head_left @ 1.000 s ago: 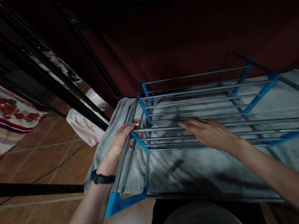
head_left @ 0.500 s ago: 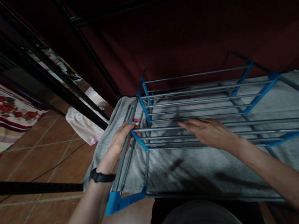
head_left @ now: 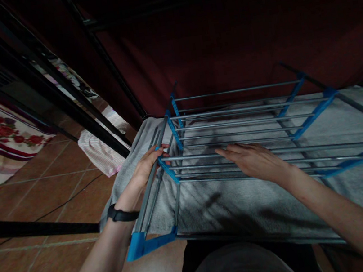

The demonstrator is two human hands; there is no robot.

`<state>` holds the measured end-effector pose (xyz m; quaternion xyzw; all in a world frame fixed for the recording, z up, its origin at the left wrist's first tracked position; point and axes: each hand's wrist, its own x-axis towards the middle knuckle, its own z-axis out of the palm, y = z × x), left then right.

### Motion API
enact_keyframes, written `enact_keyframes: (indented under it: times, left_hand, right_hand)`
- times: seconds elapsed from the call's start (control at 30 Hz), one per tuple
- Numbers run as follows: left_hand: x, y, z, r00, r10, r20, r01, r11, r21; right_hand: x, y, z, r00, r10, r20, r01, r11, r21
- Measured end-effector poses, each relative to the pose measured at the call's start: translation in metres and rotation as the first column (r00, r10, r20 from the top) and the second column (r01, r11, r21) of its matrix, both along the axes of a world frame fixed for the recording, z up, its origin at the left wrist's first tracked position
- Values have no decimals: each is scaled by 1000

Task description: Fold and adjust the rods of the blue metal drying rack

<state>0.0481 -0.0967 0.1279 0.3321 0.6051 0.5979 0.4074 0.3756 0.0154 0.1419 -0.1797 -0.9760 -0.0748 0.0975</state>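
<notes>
A drying rack with grey metal rods point(head_left: 201, 155) and blue plastic brackets point(head_left: 169, 170) stands on a grey cloth. My left hand point(head_left: 146, 165) is closed around the rack's left side tube, right at a blue joint, and part of the fingers is hidden behind it. A black band circles that wrist. Over the front rods lies my right hand point(head_left: 255, 159), palm down, its fingers stretched out to the left and touching the top rod. At lower left, a blue corner piece point(head_left: 136, 246) of the rack juts past the cloth's edge.
The grey cloth point(head_left: 233, 205) covers a low surface against a dark red panel point(head_left: 222, 43). Black metal posts point(head_left: 56, 95) rise at left. A striped cloth point(head_left: 100, 150) hangs beside them, above the tiled floor point(head_left: 53, 191). Flowered fabric point(head_left: 2, 122) hangs farther left.
</notes>
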Motion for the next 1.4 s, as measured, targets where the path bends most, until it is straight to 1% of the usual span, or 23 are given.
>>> enact_keyframes:
  times: [0.07, 0.13, 0.23, 0.37, 0.43, 0.67, 0.87, 1.1, 1.2, 1.4]
  left_hand:
    - [-2, 0, -1, 999, -45, -12, 45, 999, -9]
    - [-2, 0, -1, 999, -54, -5, 54, 999, 1]
    - [3, -1, 1, 998, -34, 46, 33, 999, 6]
    - [10, -3, 4, 991, 8, 134, -1, 999, -52]
    - [13, -3, 5, 989, 13, 145, -6, 999, -50]
    - [17, 0, 7, 991, 0, 134, 4, 999, -34]
    - [20, 1, 12, 991, 52, 120, -46, 997, -57]
    - [24, 0, 17, 994, 49, 102, -43, 997, -66]
    - [23, 1, 15, 995, 41, 93, -35, 997, -62]
    - [16, 1, 7, 999, 27, 17, -26, 998, -65]
  right_hand:
    - [0, 0, 0, 1000, 3, 0, -3, 1000, -3]
    - [0, 0, -1, 1000, 0, 0, 0, 1000, -9]
    - [0, 0, -1, 1000, -14, 1, 14, 1000, -23]
    - [0, 1, -2, 1000, -26, -4, 25, 999, -41]
    - [1, 1, -2, 1000, -28, -12, 27, 999, -45]
    - [1, 0, -1, 999, -37, -16, 36, 999, -35]
    - [1, 1, -1, 999, -29, -22, 28, 999, -31]
    - [1, 2, -3, 1000, -11, -28, 10, 1000, -29]
    - [1, 3, -3, 999, -17, -28, 16, 999, -42]
    - [1, 3, 2, 1000, -22, -22, 20, 996, -86]
